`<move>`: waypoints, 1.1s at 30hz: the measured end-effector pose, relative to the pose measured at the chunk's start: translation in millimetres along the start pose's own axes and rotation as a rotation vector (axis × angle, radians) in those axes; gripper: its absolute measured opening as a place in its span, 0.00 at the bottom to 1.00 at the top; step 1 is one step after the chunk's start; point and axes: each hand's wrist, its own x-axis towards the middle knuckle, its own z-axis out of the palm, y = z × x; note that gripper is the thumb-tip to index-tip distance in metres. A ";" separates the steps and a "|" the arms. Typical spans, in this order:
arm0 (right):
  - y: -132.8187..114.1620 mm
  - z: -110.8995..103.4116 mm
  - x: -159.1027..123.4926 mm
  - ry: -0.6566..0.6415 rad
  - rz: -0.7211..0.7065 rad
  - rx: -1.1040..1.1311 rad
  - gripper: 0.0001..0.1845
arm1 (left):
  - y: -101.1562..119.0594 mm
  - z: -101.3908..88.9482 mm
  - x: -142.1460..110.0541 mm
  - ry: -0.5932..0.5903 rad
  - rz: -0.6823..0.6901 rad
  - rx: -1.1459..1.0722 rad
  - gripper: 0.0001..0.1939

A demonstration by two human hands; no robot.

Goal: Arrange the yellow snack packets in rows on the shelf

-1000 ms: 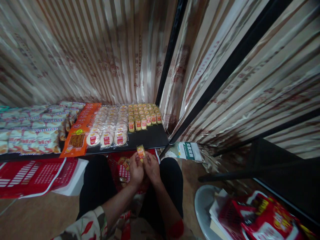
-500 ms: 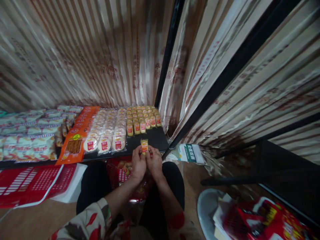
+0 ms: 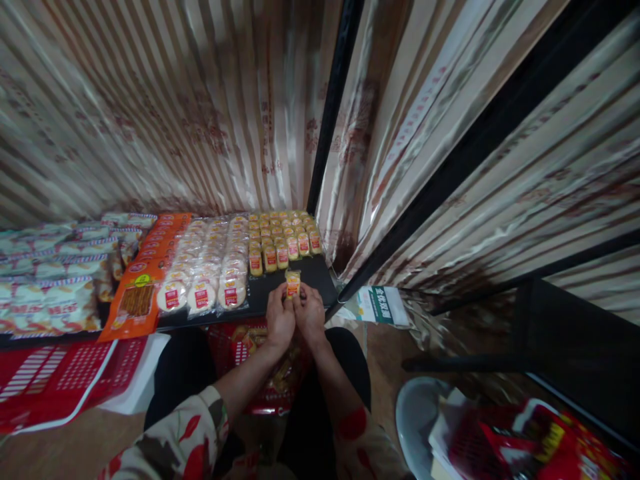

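Note:
A small yellow wrapped snack (image 3: 293,283) with a red label stands upright between my two hands, just over the front edge of the black shelf (image 3: 267,288). My left hand (image 3: 281,318) grips it from the left, and my right hand (image 3: 309,313) from the right, fingers closed around its lower part. Behind it, several rows of matching small yellow snacks (image 3: 277,257) stand at the shelf's right end. To their left lie rows of round white wrapped crackers (image 3: 201,296). Between my knees, a red basket (image 3: 273,405) holds more wrapped snacks, partly hidden by my forearms.
Orange snack packets (image 3: 134,301) and white snack bags (image 3: 70,303) fill the shelf's left. Black posts (image 3: 334,100) rise at its right end before a plastic-covered wall. A red basket (image 3: 83,373) is at lower left; a grey basin (image 3: 420,407) with packaging is at lower right.
My hands have lifted the yellow snack slightly toward the rows, still holding it together. The view has shifted a little, so the shelf's goods appear farther left.

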 end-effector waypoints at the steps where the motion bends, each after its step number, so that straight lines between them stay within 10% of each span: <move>1: 0.9 0.8 0.8 0.001 0.002 -0.007 0.19 | -0.7 1.0 0.8 -0.003 0.005 0.007 0.19; 33: 10.7 17.9 62.6 0.090 -0.005 -0.071 0.21 | 10.2 28.1 43.8 -0.071 0.059 0.158 0.18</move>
